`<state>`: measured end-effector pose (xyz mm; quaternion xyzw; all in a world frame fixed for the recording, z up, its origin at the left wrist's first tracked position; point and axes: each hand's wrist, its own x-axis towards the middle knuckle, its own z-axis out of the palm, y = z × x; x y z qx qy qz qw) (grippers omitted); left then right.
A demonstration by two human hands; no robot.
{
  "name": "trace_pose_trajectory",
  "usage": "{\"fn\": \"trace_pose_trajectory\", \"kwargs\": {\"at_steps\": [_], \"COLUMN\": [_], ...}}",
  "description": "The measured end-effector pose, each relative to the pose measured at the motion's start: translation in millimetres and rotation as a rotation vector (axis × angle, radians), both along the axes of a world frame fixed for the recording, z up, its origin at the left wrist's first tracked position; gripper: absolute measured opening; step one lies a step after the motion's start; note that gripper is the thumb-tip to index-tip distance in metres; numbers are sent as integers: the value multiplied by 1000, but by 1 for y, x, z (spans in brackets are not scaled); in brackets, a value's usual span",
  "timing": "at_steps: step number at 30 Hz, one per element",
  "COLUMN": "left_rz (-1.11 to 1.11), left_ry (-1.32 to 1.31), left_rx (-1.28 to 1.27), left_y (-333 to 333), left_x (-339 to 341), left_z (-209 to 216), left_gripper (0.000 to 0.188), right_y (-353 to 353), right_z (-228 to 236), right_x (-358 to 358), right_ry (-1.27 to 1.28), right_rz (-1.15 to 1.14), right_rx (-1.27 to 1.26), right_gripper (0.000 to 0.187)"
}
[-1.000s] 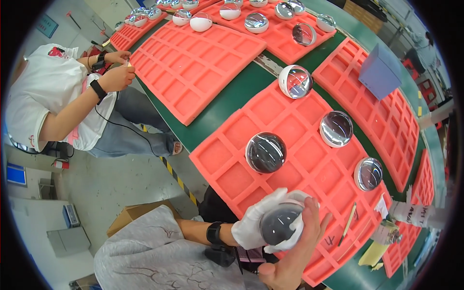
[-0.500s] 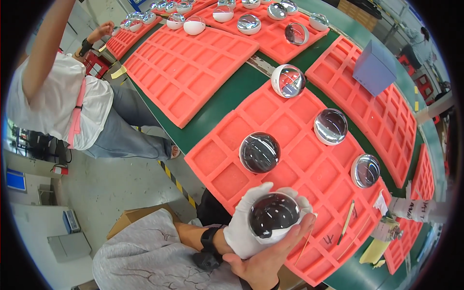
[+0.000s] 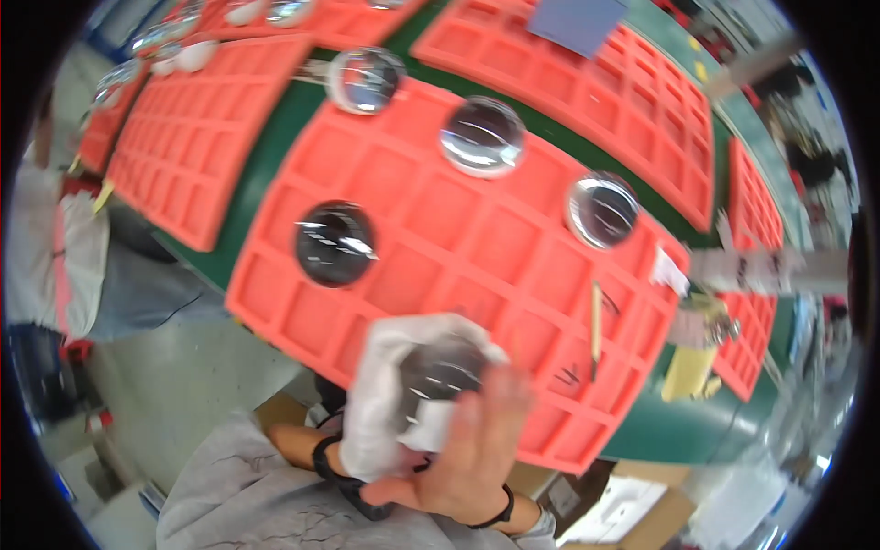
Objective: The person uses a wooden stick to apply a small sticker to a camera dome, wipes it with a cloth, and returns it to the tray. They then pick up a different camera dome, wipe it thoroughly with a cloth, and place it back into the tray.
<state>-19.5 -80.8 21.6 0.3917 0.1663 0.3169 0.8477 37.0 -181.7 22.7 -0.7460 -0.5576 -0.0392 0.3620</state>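
My left hand [image 3: 371,394], in a white glove, cups a clear, dark-looking glass dome [image 3: 445,367] above the near edge of a red foam tray [image 3: 431,234]. Its gloved fingers wrap around the far side of the dome. My bare right hand [image 3: 477,449] lies against the dome's right side, blurred, its fingers stretched out and thumb apart. A white patch shows low on the dome; whether it is cloth or glove I cannot tell. On the tray rest several similar domes: a dark one [image 3: 335,244] at left and clear ones [image 3: 483,137] along the far side.
A thin stick [image 3: 596,330] and a scrap of white tissue [image 3: 669,271] lie on the tray. To its right are a bottle with a metal top [image 3: 701,327] and a yellow cloth [image 3: 687,371]. More red trays [image 3: 206,137] and a blue-grey box [image 3: 577,23] stand beyond. Someone in white stands at left.
My view has swung right and down, so the tray appears further left. Both hands stay on the glass dome; my right fingers now lie higher across its side.
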Motion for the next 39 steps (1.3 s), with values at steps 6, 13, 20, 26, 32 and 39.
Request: {"fn": "trace_pose_trajectory", "kwargs": {"at_steps": [6, 13, 20, 26, 32, 39], "left_rz": [-50, 359, -180, -107, -11, -105], "left_ry": [214, 215, 379, 314, 326, 476], "left_rx": [-138, -128, -62, 211, 1172, 1439], "left_y": [-3, -42, 24, 46, 60, 61], "left_x": [-1, 5, -2, 9, 27, 41], "left_z": [-18, -34, -11, -5, -12, -27], "left_gripper": [63, 66, 71, 68, 79, 67], "right_y": [14, 6, -15, -45, -73, -145], "right_z": [11, 27, 2, 5, 4, 0], "right_x": [13, 41, 60, 87, 108, 159], "right_ry": [-55, 267, 583, 623, 473, 359], "right_rz": [26, 208, 274, 244, -12, -1102], "right_rx": [-192, -206, -84, -173, -111, 193], "right_gripper": [90, 85, 89, 83, 67, 28]}}
